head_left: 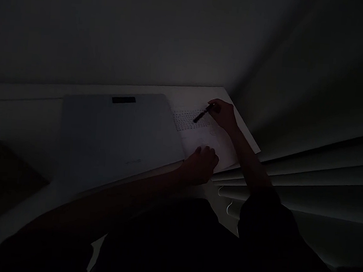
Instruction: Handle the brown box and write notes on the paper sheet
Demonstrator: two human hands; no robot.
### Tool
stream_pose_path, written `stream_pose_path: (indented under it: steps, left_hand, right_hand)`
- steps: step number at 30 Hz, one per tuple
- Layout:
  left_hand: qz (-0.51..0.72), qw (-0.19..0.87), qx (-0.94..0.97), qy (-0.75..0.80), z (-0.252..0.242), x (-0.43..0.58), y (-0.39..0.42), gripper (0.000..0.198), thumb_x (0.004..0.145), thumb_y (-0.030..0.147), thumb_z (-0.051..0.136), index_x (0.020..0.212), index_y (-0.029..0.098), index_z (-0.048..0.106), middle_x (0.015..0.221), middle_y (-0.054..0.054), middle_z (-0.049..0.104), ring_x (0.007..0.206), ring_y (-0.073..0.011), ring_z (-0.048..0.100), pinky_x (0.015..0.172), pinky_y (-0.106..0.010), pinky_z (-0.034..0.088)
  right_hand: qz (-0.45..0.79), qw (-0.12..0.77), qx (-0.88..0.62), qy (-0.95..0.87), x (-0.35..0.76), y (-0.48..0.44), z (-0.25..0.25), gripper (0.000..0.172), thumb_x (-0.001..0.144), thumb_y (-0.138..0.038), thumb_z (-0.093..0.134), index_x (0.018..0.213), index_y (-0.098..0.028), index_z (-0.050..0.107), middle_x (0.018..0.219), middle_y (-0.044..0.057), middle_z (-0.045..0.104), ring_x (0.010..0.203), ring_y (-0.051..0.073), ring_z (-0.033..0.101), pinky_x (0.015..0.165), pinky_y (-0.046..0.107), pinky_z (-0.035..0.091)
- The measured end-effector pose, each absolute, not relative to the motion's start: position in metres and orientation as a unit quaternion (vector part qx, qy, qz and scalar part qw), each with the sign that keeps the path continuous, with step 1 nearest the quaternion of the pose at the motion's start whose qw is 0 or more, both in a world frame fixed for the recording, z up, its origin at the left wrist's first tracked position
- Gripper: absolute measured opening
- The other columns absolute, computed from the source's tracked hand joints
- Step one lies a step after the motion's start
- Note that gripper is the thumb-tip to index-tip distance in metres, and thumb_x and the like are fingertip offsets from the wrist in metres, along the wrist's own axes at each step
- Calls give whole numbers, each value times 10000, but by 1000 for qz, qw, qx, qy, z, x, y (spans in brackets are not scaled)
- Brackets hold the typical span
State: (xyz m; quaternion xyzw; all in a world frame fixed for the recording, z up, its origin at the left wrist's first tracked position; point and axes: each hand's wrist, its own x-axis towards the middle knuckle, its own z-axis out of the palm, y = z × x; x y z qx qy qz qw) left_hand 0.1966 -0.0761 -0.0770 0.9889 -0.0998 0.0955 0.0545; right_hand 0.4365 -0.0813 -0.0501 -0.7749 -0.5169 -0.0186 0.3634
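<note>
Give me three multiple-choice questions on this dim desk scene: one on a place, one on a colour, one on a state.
1. Where does the left hand rest?
A. on the paper's near edge
B. on the blinds
C. on the wall

2. What colour is the pen?
A. white
B. black
C. yellow

3. How is the pen held?
A. lying loose
B. in the right hand, tip on the paper
C. capped upright

Answers: 1 A, the hand lies on the sheet; 2 B, it reads dark against the sheet; 3 B, the fingers close around it.
</note>
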Motion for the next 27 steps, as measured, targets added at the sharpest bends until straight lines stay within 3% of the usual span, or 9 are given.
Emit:
stream_pose_path:
  steps: [5, 11, 16, 22, 27]
  left_hand:
    - [84, 68, 988, -107, -79, 198, -76, 294, 973, 213, 400, 1145, 71, 592, 1140, -182, 545, 1044, -318, 511, 892, -459, 442]
    - [120, 55, 985, -108, -86, 199, -76, 293, 962, 227, 429, 1146, 62, 586, 1139, -194, 537, 1071, -342, 500, 903, -477, 423]
    - [123, 45, 986, -107, -85, 198, -76, 288, 969, 234, 410, 1126, 67, 585, 1095, -187, 541, 1024, -327, 512, 858, -455, 419]
    - [142, 35, 983, -112, -88, 199, -76, 292, 971, 244, 406, 1117, 71, 590, 1097, -185, 546, 1012, -320, 516, 826, -444, 421]
    - [126, -15, 985, -119, -77, 195, -76, 378, 1005, 268, 386, 1247, 50, 577, 1215, -223, 558, 1064, -330, 547, 837, -440, 448]
  right_hand:
    - [-10, 328, -810, -486, 430, -58, -58, 277, 773, -169, 631, 1022, -126, 745, 858, 58, 714, 807, 194, 651, 773, 311, 501]
    - [30, 336, -819, -465, 422, -58, -73, 415, 769, -211, 615, 1152, -107, 733, 982, 98, 728, 884, 226, 665, 819, 347, 522]
    - [25, 325, -822, -468, 423, -57, -78, 413, 797, -199, 578, 1163, -83, 729, 1046, 122, 718, 947, 239, 656, 910, 378, 497]
    - [10, 383, -800, -461, 418, -62, -76, 381, 935, -364, 485, 1118, -128, 722, 960, 98, 720, 820, 205, 646, 770, 336, 487]
    - [-21, 411, -770, -487, 415, -61, -75, 440, 1001, -419, 367, 983, -153, 717, 1013, 79, 721, 965, 204, 659, 852, 323, 466]
